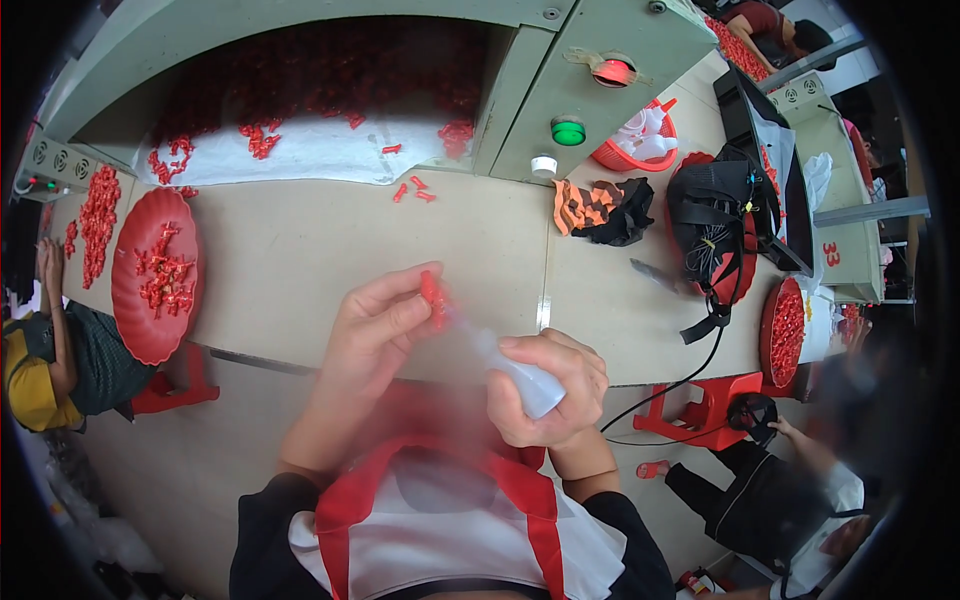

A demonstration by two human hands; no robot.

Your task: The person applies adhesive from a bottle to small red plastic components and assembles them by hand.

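My left hand (380, 325) pinches a small red plastic part (433, 296) between thumb and fingertips above the near side of the table. My right hand (565, 378) is wrapped around a whitish squeeze bottle (536, 388), tilted with its narrow end toward the red part. A blur lies between the bottle's tip and the part, so I cannot tell whether they touch. Beyond my hands, several loose red pieces (415, 190) lie on the tabletop.
A pale green machine (520, 100) with buttons holds many red pieces on a white sheet. At left stands a red scalloped tray (125, 270) of pieces. To the right are a patterned cloth (585, 207), a red basket (665, 160) and a black bag (710, 195). Other people sit nearby.
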